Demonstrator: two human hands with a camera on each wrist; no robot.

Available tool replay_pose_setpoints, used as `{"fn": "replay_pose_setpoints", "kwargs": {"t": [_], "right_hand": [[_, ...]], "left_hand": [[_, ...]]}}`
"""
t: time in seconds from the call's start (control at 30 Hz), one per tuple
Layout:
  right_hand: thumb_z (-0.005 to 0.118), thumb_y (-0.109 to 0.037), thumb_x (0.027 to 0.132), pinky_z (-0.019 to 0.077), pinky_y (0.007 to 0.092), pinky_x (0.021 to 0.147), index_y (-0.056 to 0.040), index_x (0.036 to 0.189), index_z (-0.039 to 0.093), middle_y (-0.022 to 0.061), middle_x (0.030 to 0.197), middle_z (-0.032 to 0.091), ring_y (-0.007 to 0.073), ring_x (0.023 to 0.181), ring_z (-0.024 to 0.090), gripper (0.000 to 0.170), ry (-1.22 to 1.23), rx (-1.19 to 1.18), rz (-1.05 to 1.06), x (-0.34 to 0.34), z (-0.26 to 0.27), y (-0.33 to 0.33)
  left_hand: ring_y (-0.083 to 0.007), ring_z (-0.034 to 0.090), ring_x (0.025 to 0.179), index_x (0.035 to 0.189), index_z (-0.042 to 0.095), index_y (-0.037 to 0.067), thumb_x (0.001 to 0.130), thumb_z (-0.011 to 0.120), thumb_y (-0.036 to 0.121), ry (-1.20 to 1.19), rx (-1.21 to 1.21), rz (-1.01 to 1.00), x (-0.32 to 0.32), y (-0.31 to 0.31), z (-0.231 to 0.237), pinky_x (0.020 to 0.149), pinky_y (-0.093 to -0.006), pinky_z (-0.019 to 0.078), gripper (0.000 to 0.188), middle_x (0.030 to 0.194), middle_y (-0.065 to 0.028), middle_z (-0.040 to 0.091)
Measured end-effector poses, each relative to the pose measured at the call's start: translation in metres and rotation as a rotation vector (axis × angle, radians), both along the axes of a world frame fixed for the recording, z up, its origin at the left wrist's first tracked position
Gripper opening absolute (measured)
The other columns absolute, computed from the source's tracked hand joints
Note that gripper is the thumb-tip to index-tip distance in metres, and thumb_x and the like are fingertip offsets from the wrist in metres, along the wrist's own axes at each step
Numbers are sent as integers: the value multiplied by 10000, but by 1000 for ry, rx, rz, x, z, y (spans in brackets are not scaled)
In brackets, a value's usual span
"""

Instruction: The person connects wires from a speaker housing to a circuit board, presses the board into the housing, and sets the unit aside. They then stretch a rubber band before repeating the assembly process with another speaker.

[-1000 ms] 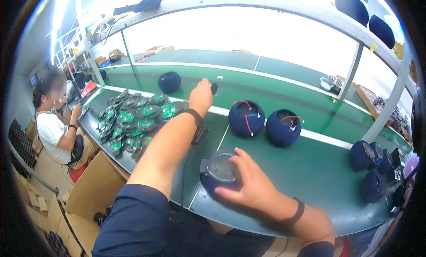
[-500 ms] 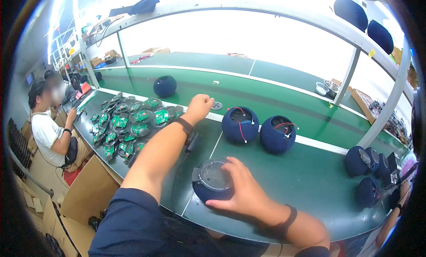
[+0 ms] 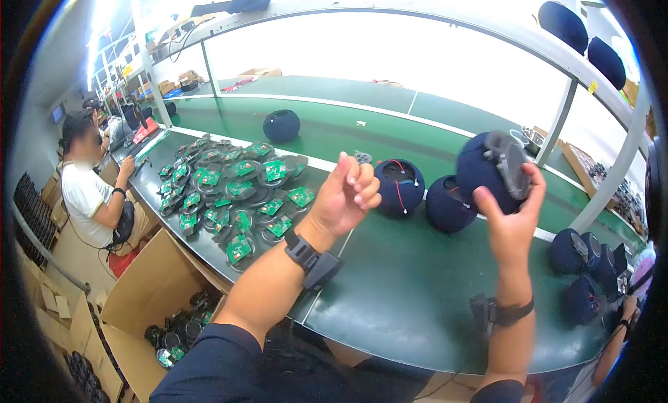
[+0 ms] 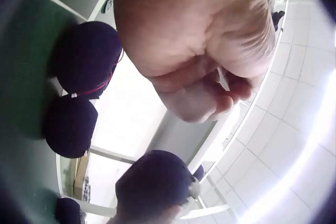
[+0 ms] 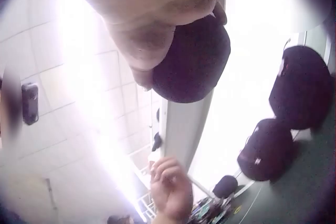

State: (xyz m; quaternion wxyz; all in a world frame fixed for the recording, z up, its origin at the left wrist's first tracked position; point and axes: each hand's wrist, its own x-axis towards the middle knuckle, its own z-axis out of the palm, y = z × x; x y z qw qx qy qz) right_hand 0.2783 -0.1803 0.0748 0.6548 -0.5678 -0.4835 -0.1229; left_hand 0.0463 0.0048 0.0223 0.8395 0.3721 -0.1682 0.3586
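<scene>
Raised above the table on the right, my right hand (image 3: 513, 218) grips a dark blue fabric ball (image 3: 474, 168) with a black round cap (image 3: 513, 168) facing right; the ball (image 5: 191, 64) also fills that palm in the right wrist view. My left hand (image 3: 344, 198) hangs in the air with curled fingers; nothing shows in its grasp, though the palm (image 4: 194, 40) partly hides the inside. Behind the hands stand two blue balls (image 3: 399, 187) (image 3: 449, 207), with red and blue wires at their tops. A small grey disc (image 3: 362, 156) lies by the left fingertips.
Many black round parts with green circuit boards (image 3: 239, 187) cover the table's left. One blue ball (image 3: 282, 126) sits on the green belt; several more (image 3: 582, 296) stand far right. A cardboard box (image 3: 156, 281) holds similar parts. A person (image 3: 87, 194) sits at left.
My right hand has lifted the capped ball off the table, up and to the right, and tilted it. My left hand has come back from near the small disc, closer to me.
</scene>
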Motion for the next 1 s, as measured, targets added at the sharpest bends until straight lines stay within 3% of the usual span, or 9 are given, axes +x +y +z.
{"fn": "replay_pose_setpoints", "kwargs": {"t": [0.17, 0.3, 0.4, 0.63, 0.83, 0.9, 0.93, 0.97, 1.0], "right_hand": [[927, -316, 758, 426, 389, 1078, -49, 1406, 461, 180, 1328, 557, 282, 1209, 563, 842, 20, -89, -265, 63, -25, 15], [924, -415, 748, 393, 399, 1106, 8, 1402, 446, 207, 1334, 549, 309, 1239, 540, 914, 102, -93, -406, 109, -69, 30], [929, -449, 728, 364, 427, 1142, 30, 1447, 409, 244, 1396, 511, 353, 1298, 508, 1008, 160, -131, -491, 137, -91, 38], [939, -474, 675, 352, 482, 1172, 12, 1489, 398, 256, 1473, 464, 406, 1372, 459, 1091, 30, -378, -689, 183, -108, 68], [841, -600, 745, 317, 495, 1195, -5, 1568, 296, 267, 1548, 399, 418, 1438, 392, 1153, 45, -538, -814, 210, -111, 90], [815, -568, 793, 279, 526, 1212, -39, 1593, 252, 301, 1542, 382, 442, 1459, 348, 1113, -74, -462, -710, 214, -104, 82], [788, -374, 851, 298, 512, 1207, -77, 1521, 427, 286, 1540, 396, 447, 1442, 375, 818, -298, -324, -711, 210, -101, 78], [788, -374, 851, 298, 512, 1207, -77, 1521, 427, 286, 1540, 396, 447, 1442, 375, 818, -303, -329, -717, 207, -97, 69], [747, -261, 857, 304, 503, 1206, -88, 1438, 518, 268, 1543, 402, 442, 1443, 380, 648, -451, -402, -482, 194, -85, 57]], "left_hand": [[-136, 466, 719, 772, 464, 127, 1094, 459, 473, -57, 7, -40, 8, -7, -12, 639, -301, 414, 472, 763, -1, 425], [-140, 539, 697, 765, 502, 112, 1089, 545, 343, 224, -94, 321, 20, 10, -43, 635, -286, 432, 401, 761, -17, 524], [-106, 448, 525, 770, 512, 119, 1066, 584, 318, 614, -57, 587, 25, 25, -66, 511, -261, 369, 363, 647, 6, 503], [-82, 449, 517, 747, 521, 117, 1064, 591, 341, 601, -114, 714, 38, 29, -76, 493, -247, 361, 394, 626, 18, 501], [-78, 419, 494, 763, 556, 106, 1064, 592, 370, 636, -98, 709, 33, 32, -75, 475, -250, 348, 401, 605, 24, 475], [-84, 425, 492, 790, 585, 94, 1062, 595, 371, 626, -133, 665, 32, 34, -77, 475, -252, 352, 388, 608, 23, 479], [-84, 425, 492, 790, 585, 94, 1062, 595, 371, 629, -137, 655, 31, 34, -78, 475, -252, 352, 388, 608, 23, 479], [-87, 427, 496, 827, 613, 81, 1070, 578, 357, 634, -119, 660, 31, 34, -78, 478, -251, 352, 369, 608, 25, 476], [-89, 428, 500, 864, 640, 68, 1078, 562, 343, 636, -101, 666, 31, 34, -77, 481, -249, 353, 357, 609, 27, 473]]}}
